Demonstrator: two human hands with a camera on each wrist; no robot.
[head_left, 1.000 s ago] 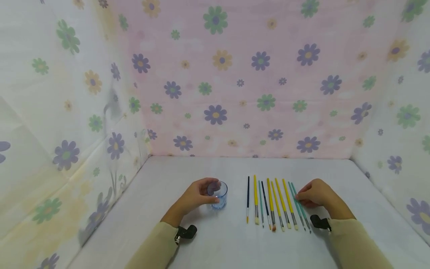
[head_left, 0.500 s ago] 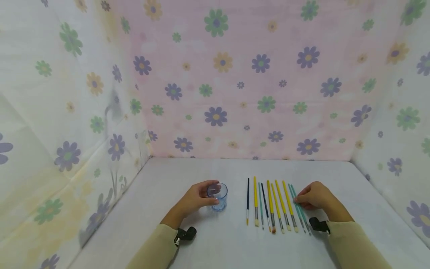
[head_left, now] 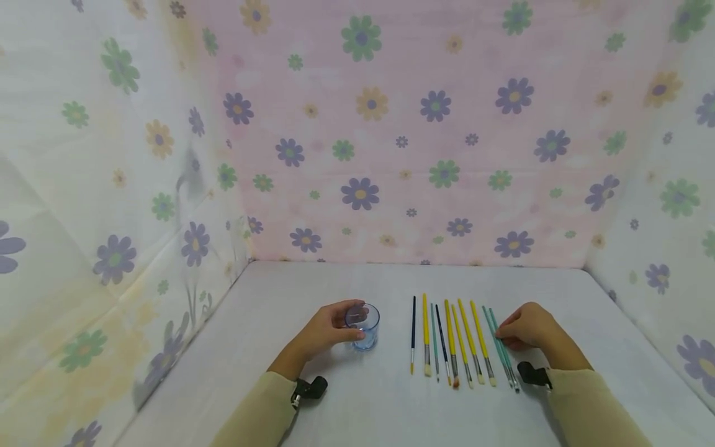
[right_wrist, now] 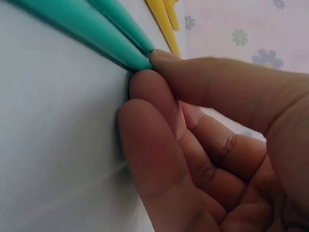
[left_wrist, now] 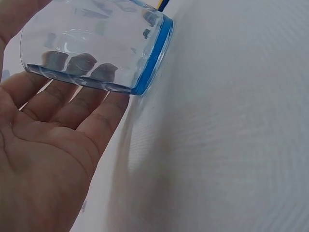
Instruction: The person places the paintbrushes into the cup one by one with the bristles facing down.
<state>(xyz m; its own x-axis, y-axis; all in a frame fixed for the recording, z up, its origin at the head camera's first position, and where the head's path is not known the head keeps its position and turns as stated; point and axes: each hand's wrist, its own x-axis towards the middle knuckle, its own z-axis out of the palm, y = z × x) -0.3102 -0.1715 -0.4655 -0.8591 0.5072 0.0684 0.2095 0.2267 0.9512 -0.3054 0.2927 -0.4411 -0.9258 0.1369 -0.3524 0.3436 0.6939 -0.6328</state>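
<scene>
Teal brushes (right_wrist: 91, 35), lower right, shifted slightly right since earlier, pinched in my right grip (head_left: 527, 326). My left grip (head_left: 328, 329) curls round the glass (head_left: 367, 343), lower centre. White worktop (head_left: 391, 410), pink floral backdrop (head_left: 399, 68).

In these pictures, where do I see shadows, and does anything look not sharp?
Head: soft light, with a faint shadow below the left hand; left wrist: a broad, soft-edged shadow on the table, with faint ripple patterning nearby; right wrist: shade beside the right hand, while the teal brushes seem soft toward the picture's edge and the flowered backdrop looks hazy.
</scene>
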